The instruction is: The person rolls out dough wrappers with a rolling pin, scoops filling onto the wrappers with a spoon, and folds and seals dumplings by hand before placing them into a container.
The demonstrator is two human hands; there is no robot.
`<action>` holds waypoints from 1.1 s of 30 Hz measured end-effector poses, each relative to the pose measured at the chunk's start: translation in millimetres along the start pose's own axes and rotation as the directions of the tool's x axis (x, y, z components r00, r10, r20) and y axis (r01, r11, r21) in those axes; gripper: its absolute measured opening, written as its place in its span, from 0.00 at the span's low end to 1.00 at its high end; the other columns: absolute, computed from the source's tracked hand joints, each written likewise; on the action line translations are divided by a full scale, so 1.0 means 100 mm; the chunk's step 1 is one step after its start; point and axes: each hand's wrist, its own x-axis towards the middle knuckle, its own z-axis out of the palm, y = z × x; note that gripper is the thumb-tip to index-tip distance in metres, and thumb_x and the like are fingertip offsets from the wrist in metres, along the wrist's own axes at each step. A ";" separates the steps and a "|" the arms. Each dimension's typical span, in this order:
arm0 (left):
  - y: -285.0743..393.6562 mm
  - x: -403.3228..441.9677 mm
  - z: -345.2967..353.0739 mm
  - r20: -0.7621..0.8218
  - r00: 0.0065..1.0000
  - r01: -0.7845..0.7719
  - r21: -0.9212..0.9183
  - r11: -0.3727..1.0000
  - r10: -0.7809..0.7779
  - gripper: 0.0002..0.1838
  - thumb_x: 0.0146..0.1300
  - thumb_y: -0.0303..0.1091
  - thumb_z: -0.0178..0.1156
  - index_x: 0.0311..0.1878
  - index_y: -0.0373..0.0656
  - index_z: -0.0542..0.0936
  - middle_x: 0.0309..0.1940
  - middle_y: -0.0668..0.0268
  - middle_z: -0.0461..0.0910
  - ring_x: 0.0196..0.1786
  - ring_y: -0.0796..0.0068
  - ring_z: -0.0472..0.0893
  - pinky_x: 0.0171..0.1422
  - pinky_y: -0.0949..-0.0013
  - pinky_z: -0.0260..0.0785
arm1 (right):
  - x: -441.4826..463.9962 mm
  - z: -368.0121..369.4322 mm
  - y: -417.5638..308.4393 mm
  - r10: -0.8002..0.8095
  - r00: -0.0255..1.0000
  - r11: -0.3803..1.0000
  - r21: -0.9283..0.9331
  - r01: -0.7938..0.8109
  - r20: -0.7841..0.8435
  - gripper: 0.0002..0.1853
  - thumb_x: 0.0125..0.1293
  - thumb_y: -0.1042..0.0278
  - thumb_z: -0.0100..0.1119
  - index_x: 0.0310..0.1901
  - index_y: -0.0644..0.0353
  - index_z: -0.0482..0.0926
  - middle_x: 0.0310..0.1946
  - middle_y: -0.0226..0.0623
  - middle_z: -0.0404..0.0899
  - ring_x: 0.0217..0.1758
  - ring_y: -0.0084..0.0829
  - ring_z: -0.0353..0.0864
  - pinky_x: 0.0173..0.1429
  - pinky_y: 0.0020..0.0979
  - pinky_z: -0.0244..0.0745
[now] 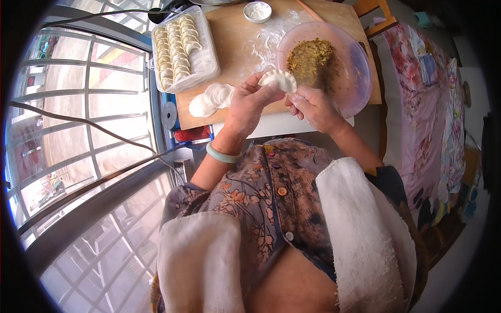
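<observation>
A pale, half-moon dumpling (280,81) with a pleated edge is held up over the near edge of the board. My left hand (249,101) grips its left side between thumb and fingers. At its right end, my right hand (315,107) pinches the edge, fingers curled. Round dumpling wrappers (213,99) lie overlapped on the board, just left of my left hand. Behind my right hand stands a large translucent bowl (360,68) with yellow-brown filling (308,58) heaped toward its left side.
A plastic container (209,57) holds rows of finished dumplings at the back left. The floured wooden board (235,31) also bears a small bowl of flour (258,11) and a rolling pin (310,10). A barred window (88,104) is on the left, a bed with floral cloth (417,104) on the right.
</observation>
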 end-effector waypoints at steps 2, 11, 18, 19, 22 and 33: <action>0.01 -0.02 0.01 -0.034 0.999 -0.022 -0.005 1.000 0.022 0.16 0.68 0.26 0.58 0.57 0.36 0.75 0.47 0.59 0.82 0.46 0.70 0.84 0.55 0.67 0.78 | 0.04 -0.04 0.01 0.080 0.996 0.996 0.032 -0.081 0.030 0.13 0.72 0.63 0.52 0.41 0.66 0.78 0.24 0.30 0.76 0.25 0.17 0.72 0.30 0.22 0.70; 0.01 -0.01 -0.11 -0.158 0.971 -0.107 0.377 0.920 0.178 0.20 0.67 0.24 0.58 0.62 0.34 0.74 0.43 0.62 0.84 0.44 0.79 0.81 0.51 0.74 0.74 | 0.47 0.25 -0.23 -0.433 0.899 0.681 -0.675 0.285 -0.058 0.27 0.63 0.65 0.62 0.61 0.65 0.68 0.35 0.46 0.81 0.35 0.47 0.82 0.41 0.41 0.78; 0.21 -0.10 -0.15 -0.103 0.894 -0.177 0.813 0.555 0.436 0.17 0.64 0.27 0.61 0.56 0.36 0.79 0.41 0.55 0.85 0.41 0.68 0.84 0.49 0.70 0.75 | 0.77 0.43 -0.26 -0.182 0.983 0.707 -0.697 0.119 -0.016 0.22 0.58 0.71 0.61 0.55 0.67 0.74 0.33 0.58 0.81 0.42 0.53 0.82 0.44 0.45 0.77; 0.21 -0.10 -0.19 -0.052 0.857 -0.232 0.850 0.473 0.513 0.17 0.64 0.27 0.61 0.57 0.36 0.79 0.44 0.54 0.84 0.45 0.64 0.84 0.51 0.67 0.74 | 0.81 0.47 -0.26 -0.165 0.986 0.735 -0.670 0.101 -0.033 0.21 0.58 0.71 0.61 0.54 0.66 0.75 0.33 0.57 0.81 0.41 0.53 0.82 0.44 0.44 0.77; 0.20 -0.06 -0.35 0.068 0.758 -0.315 0.909 0.273 0.648 0.21 0.65 0.32 0.60 0.60 0.37 0.76 0.54 0.49 0.78 0.54 0.52 0.80 0.57 0.61 0.72 | 1.00 0.56 -0.28 -0.132 0.991 0.837 -0.539 0.099 -0.024 0.19 0.59 0.71 0.62 0.52 0.64 0.77 0.35 0.56 0.81 0.40 0.51 0.83 0.42 0.40 0.77; 0.49 -0.11 -1.02 -0.190 0.692 -0.160 0.900 0.405 0.697 0.36 0.70 0.38 0.51 0.75 0.36 0.49 0.71 0.48 0.60 0.72 0.56 0.64 0.74 0.58 0.56 | 2.07 1.17 -0.32 -0.301 0.939 0.754 -0.562 0.341 0.165 0.14 0.60 0.73 0.58 0.48 0.62 0.74 0.40 0.49 0.81 0.42 0.48 0.83 0.47 0.43 0.76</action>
